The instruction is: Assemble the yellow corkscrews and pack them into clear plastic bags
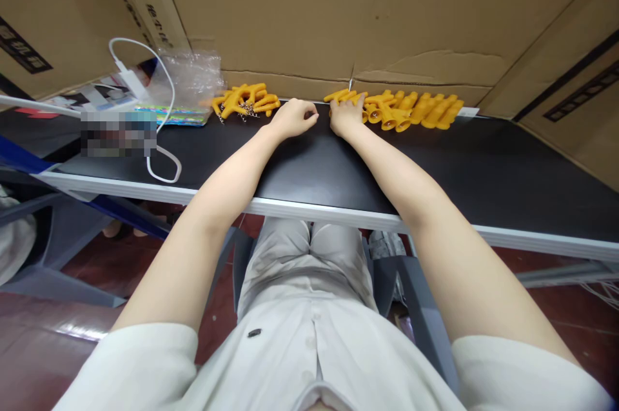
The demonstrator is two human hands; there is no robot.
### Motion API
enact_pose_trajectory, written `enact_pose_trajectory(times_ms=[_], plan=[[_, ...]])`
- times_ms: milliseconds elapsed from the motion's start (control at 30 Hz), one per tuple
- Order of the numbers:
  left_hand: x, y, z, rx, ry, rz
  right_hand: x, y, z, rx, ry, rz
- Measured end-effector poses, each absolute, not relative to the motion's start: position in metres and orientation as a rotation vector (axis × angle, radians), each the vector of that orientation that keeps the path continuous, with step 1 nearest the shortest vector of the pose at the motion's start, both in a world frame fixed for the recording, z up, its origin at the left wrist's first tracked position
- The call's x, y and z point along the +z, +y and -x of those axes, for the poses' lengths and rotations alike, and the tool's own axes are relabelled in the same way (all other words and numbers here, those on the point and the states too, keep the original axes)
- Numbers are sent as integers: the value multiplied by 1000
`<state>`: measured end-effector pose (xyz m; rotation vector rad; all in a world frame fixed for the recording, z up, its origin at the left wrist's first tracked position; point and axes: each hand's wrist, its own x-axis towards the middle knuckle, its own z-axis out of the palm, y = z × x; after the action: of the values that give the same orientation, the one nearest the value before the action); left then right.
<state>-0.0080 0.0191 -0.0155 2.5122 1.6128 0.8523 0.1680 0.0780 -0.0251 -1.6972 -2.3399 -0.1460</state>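
My left hand [294, 119] hovers at or rests on the table's far side, its fingers curled and the thumb bent toward the index finger. Nothing shows in the gap they form. To its left lies a pile of branching yellow plastic pieces with small metal chains [242, 101]. My right hand [347, 115] reaches over the left end of a row of yellow pieces [403, 108], fingers spread and touching them. Several of these pieces have flared, hollow ends, and no chains show on them. What lies under the right palm is hidden.
A tall cardboard wall [338, 11] backs the black table [319, 172]. On the left are a white cable [169, 91], a clear plastic bag [193, 72], a shiny coloured packet [186, 116] and a blurred-out patch. A grey chair [62, 237] stands at the lower left.
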Motion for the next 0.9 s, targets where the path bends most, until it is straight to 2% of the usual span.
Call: enact_pose_trajectory(times_ms=[233,400,633,833,900], plan=[[-18,23,10,879,1600,-2532,-23,85,-181,-151,-2423,1642],[-22,28,12,908,1566,-2527,-1,86,-222,-134,-2442,1629],[-24,30,13,895,1556,-2532,30,77,-289,-237,-2054,2083],[-25,31,12,886,1569,-2539,28,88,-326,-249,-1989,2423],[-25,32,12,894,1562,-2537,23,101,-336,-315,-1986,2396]])
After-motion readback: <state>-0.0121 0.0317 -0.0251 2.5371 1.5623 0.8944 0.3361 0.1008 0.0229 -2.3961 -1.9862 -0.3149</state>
